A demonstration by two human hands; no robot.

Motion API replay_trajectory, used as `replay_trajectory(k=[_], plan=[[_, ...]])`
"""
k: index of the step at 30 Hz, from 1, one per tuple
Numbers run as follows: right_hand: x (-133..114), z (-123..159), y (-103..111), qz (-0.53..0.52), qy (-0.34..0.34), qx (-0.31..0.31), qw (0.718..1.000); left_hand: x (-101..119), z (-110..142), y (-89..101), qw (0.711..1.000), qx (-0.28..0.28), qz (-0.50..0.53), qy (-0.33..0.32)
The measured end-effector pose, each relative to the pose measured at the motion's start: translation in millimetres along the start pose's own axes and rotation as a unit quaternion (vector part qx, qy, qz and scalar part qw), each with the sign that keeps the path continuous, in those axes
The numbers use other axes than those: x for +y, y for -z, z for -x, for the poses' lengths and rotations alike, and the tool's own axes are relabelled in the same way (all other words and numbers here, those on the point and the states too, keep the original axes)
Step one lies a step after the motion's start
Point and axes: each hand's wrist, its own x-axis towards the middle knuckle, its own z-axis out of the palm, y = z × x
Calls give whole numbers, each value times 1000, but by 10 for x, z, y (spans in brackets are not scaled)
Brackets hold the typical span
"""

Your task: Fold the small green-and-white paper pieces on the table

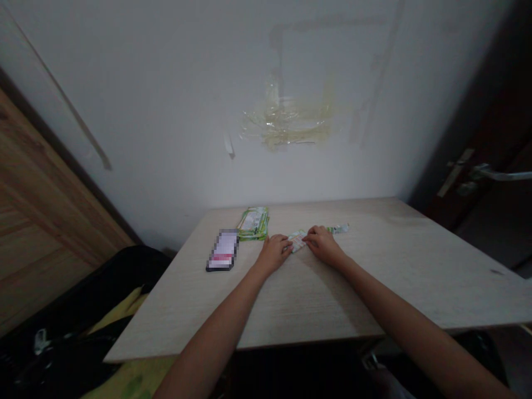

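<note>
Between my hands a small green-and-white printed wrapper (297, 241) lies on the table, perhaps folded. My left hand (274, 254) holds its left end, fingers bent and pressed down on it. At its right end my right hand (323, 245) pinches the edge between thumb and fingers. Behind my right hand, a narrow strip of similar printed plastic (341, 228) sticks out to the right; whether it joins the wrapper is hidden. Left of and beyond my left hand is a stack of flat green-and-white packets (254, 223).
A phone (223, 252) with a blurred-out screen lies beside the stack on the pale wooden table (307, 305). The table's back edge meets a wall (187, 138) with old tape (291, 124) on it. A door handle (502, 174) is at far right, dark bags (95, 299) at left.
</note>
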Motion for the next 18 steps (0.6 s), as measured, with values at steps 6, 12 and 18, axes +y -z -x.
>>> replay_trajectory(k=[6, 12, 18], plan=[[-95, 16, 46, 23, 32, -8, 999, 13, 15, 8, 1000, 4, -11, 13], [-61, 8, 15, -2, 4, -21, 1000, 93, -11, 103, 1000, 0, -21, 0], [-20, -12, 29, -37, 3, -29, 999, 73, -7, 81, 1000, 7, -2, -20]])
